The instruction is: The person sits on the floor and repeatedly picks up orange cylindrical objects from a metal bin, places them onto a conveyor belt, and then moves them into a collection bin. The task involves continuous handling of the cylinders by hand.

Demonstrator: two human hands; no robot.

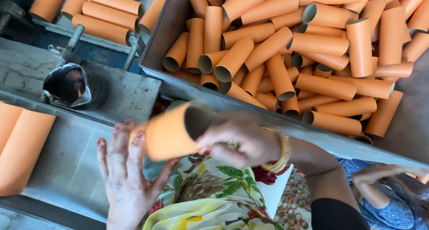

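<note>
The orange cardboard tube (pixel 172 134) sits at the lower middle of the frame, held between our two hands with its open end turned toward the upper right. Our right hand (pixel 239 140) has its fingers (pixel 214 134) curled around that open rim, grasping it, though the hand is blurred and we cannot tell how firmly. Our left hand (pixel 127 172) is spread wide, fingers loose and splayed, the fingertips (pixel 134 134) touching the tube's near side and not closed on it. A gold bangle (pixel 281 151) circles the right wrist. Below the hands lies a flowered cloth (pixel 214 194), and to the left of them a grey metal trough (pixel 67 167) with another long orange tube (pixel 20 149) lying in it at the left edge. At the upper left a dark round metal fitting (pixel 67 84) stands on a grey plate. Across the upper right a metal bin (pixel 174 84) is heaped with many loose tubes (pixel 290 46). We judge the hold to be one-sided: with the left hand only resting, a slip at the right could drop the tube onto the cloth, and a hard squeeze at the rim might crush or dent the thin cardboard. Another person's arm (pixel 380 176) shows at the lower right.
</note>
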